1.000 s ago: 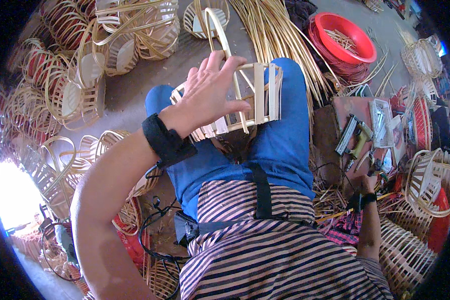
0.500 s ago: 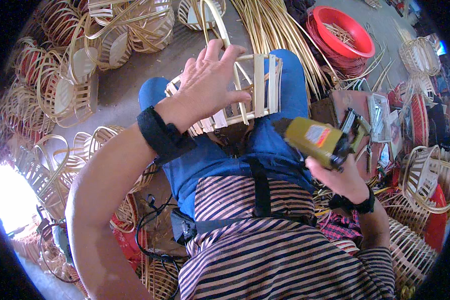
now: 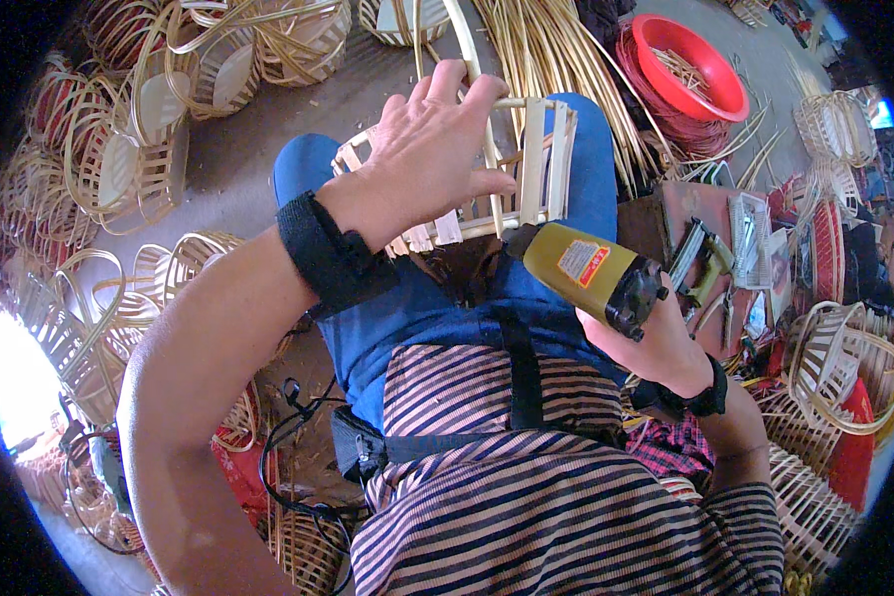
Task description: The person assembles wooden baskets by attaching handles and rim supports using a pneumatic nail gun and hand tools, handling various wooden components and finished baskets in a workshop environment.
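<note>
Two hands at work over the lap, clock read from there. Slatted basket sits at 12, on the knees. L hand covers much of its left half; fingers spread, curled over the far rim & handle, thumb wide apart, holding it. R hand at approx 3 grips an olive power tool; tool body blocks most of those fingers, so can't tell their exact wrap. Tool nose is right by the basket's near rim; can't tell if touching. Cane bundle at 1, just past R knee. Red basin w/ short sticks at 1–2, on a dark-red coil. 2nd tool at 3 on a brownish board, wire tray next to it. Handled baskets crowd 9 thru 11; another basket at 3–4.
</note>
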Available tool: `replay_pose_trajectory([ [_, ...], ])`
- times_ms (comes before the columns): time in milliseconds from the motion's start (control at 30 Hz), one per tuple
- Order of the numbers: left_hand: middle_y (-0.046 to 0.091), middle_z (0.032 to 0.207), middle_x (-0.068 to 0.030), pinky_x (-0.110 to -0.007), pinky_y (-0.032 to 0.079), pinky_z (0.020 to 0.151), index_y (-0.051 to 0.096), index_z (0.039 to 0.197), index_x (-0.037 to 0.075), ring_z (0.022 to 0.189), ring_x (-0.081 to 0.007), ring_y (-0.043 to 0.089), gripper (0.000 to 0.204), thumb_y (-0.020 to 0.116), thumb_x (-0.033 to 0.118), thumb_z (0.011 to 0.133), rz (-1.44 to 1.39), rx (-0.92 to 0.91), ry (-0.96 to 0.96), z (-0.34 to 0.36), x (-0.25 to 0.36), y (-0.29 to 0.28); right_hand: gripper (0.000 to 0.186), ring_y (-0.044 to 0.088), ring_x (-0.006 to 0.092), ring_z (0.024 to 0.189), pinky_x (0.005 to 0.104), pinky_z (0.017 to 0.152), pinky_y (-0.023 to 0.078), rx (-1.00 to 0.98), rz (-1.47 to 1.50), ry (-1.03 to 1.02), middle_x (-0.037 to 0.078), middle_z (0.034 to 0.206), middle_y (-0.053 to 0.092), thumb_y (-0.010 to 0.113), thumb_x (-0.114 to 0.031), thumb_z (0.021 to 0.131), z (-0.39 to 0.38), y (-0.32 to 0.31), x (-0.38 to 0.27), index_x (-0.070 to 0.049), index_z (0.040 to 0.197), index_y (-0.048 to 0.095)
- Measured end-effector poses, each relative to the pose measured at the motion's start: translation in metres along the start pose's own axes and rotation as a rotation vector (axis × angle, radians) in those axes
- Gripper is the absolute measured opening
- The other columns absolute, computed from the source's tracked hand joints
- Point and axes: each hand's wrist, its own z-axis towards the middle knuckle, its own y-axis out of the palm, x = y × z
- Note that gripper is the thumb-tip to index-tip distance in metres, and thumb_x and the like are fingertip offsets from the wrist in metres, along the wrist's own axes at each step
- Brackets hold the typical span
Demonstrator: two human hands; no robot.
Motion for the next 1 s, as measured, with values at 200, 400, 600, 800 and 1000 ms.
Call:
replay_pose_trajectory([
  [200, 0.039, 0.098, -0.0144, -0.041, 0.036, 0.076, 0.037, 0.108, 0.010, 0.095, -0.0323, 0.042, 0.064, 0.069, 0.031, 0.056, 0.001, -0.023, -0.020, 0.000, 0.000, 0.000, 0.033, 0.056, 0.0222, 0.071, 0.0276, 0.066, 0.044, -0.018, 0.010, 0.017, 0.010, 0.076, 0.056, 0.060, -0.005, 0.060, 0.002, -0.001, 0.000, 0.001, 0.090, 0.050],
  [400, 0.039, 0.099, -0.0146, -0.041, 0.036, 0.076, 0.038, 0.108, 0.010, 0.096, -0.0323, 0.042, 0.064, 0.069, 0.031, 0.056, 0.019, -0.004, -0.016, 0.000, 0.000, 0.002, 0.035, 0.057, 0.0207, 0.076, 0.0268, 0.067, 0.044, -0.026, 0.073, 0.054, 0.011, 0.080, 0.057, 0.060, -0.003, 0.061, 0.006, 0.001, -0.004, -0.001, 0.095, 0.050],
  [600, 0.039, 0.101, -0.0145, -0.041, 0.036, 0.077, 0.037, 0.109, 0.011, 0.097, -0.0325, 0.042, 0.065, 0.069, 0.032, 0.056, -0.004, 0.013, -0.015, 0.000, -0.006, 0.005, 0.046, 0.056, 0.0204, 0.085, 0.0256, 0.072, 0.043, -0.010, -0.042, -0.045, 0.013, 0.091, 0.056, 0.058, -0.003, 0.067, 0.009, 0.010, -0.004, -0.001, 0.110, 0.042],
  [800, 0.043, 0.092, -0.0129, -0.040, 0.037, 0.075, 0.036, 0.113, 0.012, 0.092, -0.0301, 0.045, 0.074, 0.069, 0.039, 0.053, -0.001, -0.008, 0.005, -0.003, -0.008, -0.001, 0.032, 0.056, 0.0207, 0.073, 0.0290, 0.069, 0.042, 0.103, -0.056, -0.062, 0.011, 0.082, 0.057, 0.063, -0.009, 0.063, -0.006, 0.000, 0.010, -0.001, 0.092, 0.051],
  [1000, 0.051, 0.073, -0.0089, -0.036, 0.040, 0.068, 0.014, 0.126, 0.007, 0.076, -0.0259, 0.051, 0.097, 0.071, 0.037, 0.053, -0.069, 0.188, -0.029, -0.016, -0.008, 0.001, 0.022, 0.057, 0.0213, 0.075, 0.0298, 0.070, 0.042, 0.188, -0.006, -0.067, 0.010, 0.082, 0.058, 0.061, -0.006, 0.065, 0.010, -0.025, -0.014, -0.001, 0.086, 0.055],
])
